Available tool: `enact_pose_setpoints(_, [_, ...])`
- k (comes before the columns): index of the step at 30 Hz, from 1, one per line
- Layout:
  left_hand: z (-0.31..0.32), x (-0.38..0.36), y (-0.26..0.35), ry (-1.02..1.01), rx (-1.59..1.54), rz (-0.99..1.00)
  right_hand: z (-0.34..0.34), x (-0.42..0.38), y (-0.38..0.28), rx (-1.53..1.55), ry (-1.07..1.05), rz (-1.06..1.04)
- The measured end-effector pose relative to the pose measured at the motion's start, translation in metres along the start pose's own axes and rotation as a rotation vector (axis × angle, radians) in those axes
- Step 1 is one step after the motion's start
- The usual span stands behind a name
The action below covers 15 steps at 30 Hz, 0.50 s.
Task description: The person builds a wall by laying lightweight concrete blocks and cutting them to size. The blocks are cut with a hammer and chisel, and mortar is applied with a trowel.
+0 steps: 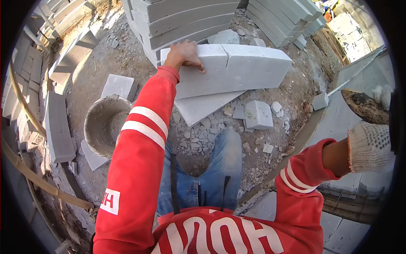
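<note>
A long pale grey block (237, 70) stands on its narrow side in front of the person, its lower edge against a flat slab (203, 109) that juts out toward the knees. A crack (227, 56) runs down from the block's top edge near the middle. The left hand (185, 54), bare, grasps the block at its left end, fingers over the top edge and thumb against the near face.

The right hand (371, 148), in a knitted glove with dark dots, is well apart from the block, at the far right edge of the view. A dark, worn object (363, 106) lies just above it; whether the fingers close on that object cannot be told.

Just behind the block rises a tall stack of similar blocks (190, 21), with a second stack (283, 21) to its right. A broken chunk (259, 115) sits on the rubble (203, 135) near the block's right half. To the left stands a mortar-crusted bucket (89, 127), with a squarish block (119, 86) just beyond its rim.
</note>
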<state>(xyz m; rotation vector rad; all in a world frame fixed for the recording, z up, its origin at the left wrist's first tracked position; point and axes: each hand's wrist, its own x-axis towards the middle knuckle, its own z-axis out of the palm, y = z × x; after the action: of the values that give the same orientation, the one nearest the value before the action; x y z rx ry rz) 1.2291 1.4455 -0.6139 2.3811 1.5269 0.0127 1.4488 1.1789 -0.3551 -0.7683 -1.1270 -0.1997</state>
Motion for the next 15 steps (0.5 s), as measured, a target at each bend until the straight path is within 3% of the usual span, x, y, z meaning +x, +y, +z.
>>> enact_pose_setpoints(3, [0.001, -0.001, 0.0, 0.016, 0.013, -0.004, 0.024, -0.076, 0.052, 0.005, 0.182, 0.062])
enact_pose_setpoints(4, [0.002, -0.002, 0.001, 0.028, 0.014, 0.005, 0.033, -0.14, 0.088, -0.205, 0.161, 0.321])
enact_pose_setpoints(5, [0.003, -0.002, 0.0, 0.038, 0.019, 0.001, 0.012, -0.224, 0.132, -0.745, -0.377, 0.6])
enact_pose_setpoints(6, [0.002, -0.005, 0.002, 0.044, 0.023, -0.005, -0.017, -0.309, 0.196, -0.918, -0.884, 0.478])
enact_pose_setpoints(7, [-0.001, -0.011, 0.006, 0.029, 0.012, -0.004, -0.011, -0.336, 0.2, -0.86, -0.75, 0.624])
enact_pose_setpoints(9, [-0.002, -0.008, 0.005, 0.07, 0.055, -0.005, -0.01, -0.334, 0.198, -0.793, -0.744, 0.668])
enact_pose_setpoints(13, [0.004, -0.01, 0.003, 0.04, 0.021, 0.008, -0.027, -0.327, 0.206, -0.804, -0.756, 0.578])
enact_pose_setpoints(15, [0.004, -0.011, 0.002, 0.047, 0.023, 0.021, -0.039, -0.324, 0.218, -0.657, -0.835, 0.549])
